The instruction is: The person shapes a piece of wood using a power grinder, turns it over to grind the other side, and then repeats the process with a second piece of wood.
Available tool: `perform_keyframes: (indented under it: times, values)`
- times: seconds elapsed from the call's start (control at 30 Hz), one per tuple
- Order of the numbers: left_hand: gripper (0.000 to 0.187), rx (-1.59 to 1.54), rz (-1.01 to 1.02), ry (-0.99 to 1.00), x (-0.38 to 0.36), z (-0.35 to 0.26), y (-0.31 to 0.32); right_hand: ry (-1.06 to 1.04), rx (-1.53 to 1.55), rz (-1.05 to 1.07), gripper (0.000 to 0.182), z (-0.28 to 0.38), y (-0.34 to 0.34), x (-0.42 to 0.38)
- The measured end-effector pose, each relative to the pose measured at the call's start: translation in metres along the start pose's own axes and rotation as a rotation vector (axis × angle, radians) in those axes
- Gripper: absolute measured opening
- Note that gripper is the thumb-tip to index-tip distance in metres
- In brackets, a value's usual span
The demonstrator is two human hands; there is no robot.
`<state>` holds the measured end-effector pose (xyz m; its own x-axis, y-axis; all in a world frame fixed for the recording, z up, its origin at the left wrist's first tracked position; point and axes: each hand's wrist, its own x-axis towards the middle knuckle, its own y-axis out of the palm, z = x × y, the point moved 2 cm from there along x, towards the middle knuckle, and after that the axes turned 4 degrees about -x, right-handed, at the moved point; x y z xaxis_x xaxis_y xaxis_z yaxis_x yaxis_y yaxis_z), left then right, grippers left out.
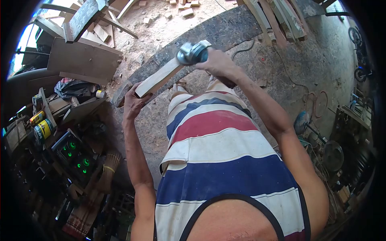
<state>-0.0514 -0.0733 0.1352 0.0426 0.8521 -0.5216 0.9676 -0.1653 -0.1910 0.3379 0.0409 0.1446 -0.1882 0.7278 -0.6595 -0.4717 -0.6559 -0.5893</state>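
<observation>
My left hand [134, 103] is wrapped around the near left end of a pale wooden bar [157, 80], which slants up and to the right. My right hand [218, 63] grips an angle grinder [195, 52], blurred by motion. The grinder's head overlaps the far end of the bar in this view. Beneath both lies a worn, dark wooden bench top [217, 32], running diagonally from lower left to upper right.
Sawdust and small wood blocks [187, 12] are scattered on the floor beyond the bench. Boards [281, 18] stand at upper right. A cable [287, 72] trails across the floor on the right. Cluttered shelves with a yellow can [43, 128] are at left.
</observation>
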Motion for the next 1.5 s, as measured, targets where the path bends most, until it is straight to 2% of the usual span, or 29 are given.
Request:
perform_keyframes:
  times: [0.13, 0.23, 0.33, 0.57, 0.7, 0.73, 0.87, 0.97, 1.17, 1.5]
  values:
    - [0.059, 0.063, -0.001, 0.020, 0.001, -0.018, 0.000, -0.267, 0.026, 0.028, 0.081, 0.034, 0.017, -0.013]
    - [0.061, 0.015, 0.007, 0.022, 0.003, -0.022, 0.001, -0.217, -0.060, 0.094, 0.071, 0.054, 0.008, -0.024]
    - [0.060, 0.079, 0.003, 0.036, 0.005, -0.023, -0.001, -0.214, -0.117, 0.002, 0.074, 0.039, 0.012, -0.009]
    - [0.057, 0.014, 0.027, 0.049, 0.007, -0.012, -0.005, -0.045, -0.164, -0.001, 0.079, 0.025, -0.017, -0.010]
    - [0.058, 0.053, 0.020, 0.016, 0.004, -0.019, -0.003, -0.070, -0.013, 0.087, 0.072, 0.035, -0.005, -0.017]
    - [0.058, 0.066, 0.018, 0.005, 0.002, -0.023, -0.002, -0.151, 0.023, 0.080, 0.070, 0.049, -0.005, -0.028]
    - [0.060, 0.046, 0.034, 0.023, 0.005, -0.022, -0.003, -0.256, 0.030, 0.133, 0.073, 0.067, 0.015, -0.028]
    - [0.057, 0.038, 0.027, -0.003, 0.004, -0.026, -0.002, -0.259, -0.038, 0.072, 0.075, 0.060, 0.028, -0.018]
    - [0.058, 0.120, 0.016, 0.039, 0.003, -0.029, -0.003, -0.218, -0.193, 0.049, 0.079, 0.066, -0.001, -0.026]
    - [0.059, 0.031, 0.032, 0.032, 0.008, -0.018, -0.004, -0.192, -0.167, 0.012, 0.076, 0.033, -0.008, -0.014]
